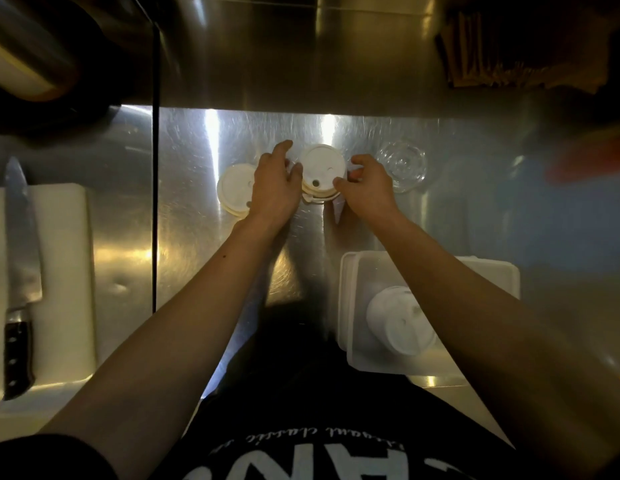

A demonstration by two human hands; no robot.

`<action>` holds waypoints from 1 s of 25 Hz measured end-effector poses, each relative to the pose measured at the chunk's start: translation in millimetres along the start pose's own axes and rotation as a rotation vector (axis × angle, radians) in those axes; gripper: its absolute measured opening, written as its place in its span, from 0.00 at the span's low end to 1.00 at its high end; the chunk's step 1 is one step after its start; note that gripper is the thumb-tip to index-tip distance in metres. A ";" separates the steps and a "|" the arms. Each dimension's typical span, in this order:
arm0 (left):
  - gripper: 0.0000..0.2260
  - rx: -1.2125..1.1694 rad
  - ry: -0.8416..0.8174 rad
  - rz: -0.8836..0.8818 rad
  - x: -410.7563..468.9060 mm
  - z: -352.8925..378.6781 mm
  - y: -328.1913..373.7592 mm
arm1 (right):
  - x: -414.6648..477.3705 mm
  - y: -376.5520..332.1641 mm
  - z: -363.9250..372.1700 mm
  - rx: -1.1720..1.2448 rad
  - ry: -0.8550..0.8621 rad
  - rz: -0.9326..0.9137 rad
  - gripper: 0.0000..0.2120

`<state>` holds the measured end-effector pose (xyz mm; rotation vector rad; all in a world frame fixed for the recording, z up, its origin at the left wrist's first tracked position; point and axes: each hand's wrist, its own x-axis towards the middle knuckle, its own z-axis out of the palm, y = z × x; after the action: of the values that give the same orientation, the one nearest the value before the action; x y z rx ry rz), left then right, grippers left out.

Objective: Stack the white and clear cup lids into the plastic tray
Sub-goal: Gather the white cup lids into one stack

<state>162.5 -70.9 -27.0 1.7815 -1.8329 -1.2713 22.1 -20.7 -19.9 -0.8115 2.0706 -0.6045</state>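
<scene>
Gripping round white lid stack (323, 171)

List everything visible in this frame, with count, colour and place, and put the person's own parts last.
middle lid stack: one, white, far centre of counter, between both hands
left lid stack: one, white, left of the left hand
clear lids: one stack, transparent, right of the right hand
plastic tray: one, translucent white, near right
lids in tray: one stack, white
knife: one, steel blade, dark handle, on the board
cutting board: one, white, far left
counter: steel
left hand: gripping the middle stack
right hand: gripping the middle stack
</scene>
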 end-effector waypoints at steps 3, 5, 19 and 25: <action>0.16 -0.051 0.061 0.008 -9.9 -10.5 -0.2 | -6.6 -8.1 -2.0 0.015 0.041 -0.052 0.24; 0.15 -0.060 0.123 0.018 -16.7 -20.0 -5.4 | -13.0 -13.9 -1.4 0.012 0.050 -0.092 0.23; 0.19 -0.241 0.294 -0.160 -51.7 -64.0 -61.4 | -35.5 -66.2 50.4 -0.190 -0.142 -0.230 0.23; 0.21 -0.306 0.281 -0.243 -52.9 -63.8 -71.7 | -32.2 -76.6 70.1 -0.282 -0.241 -0.226 0.24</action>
<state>266.5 -36.4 -24.2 1.9321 -1.2310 -1.2289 120.1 -58.6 7.9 -1.2312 1.8783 -0.3163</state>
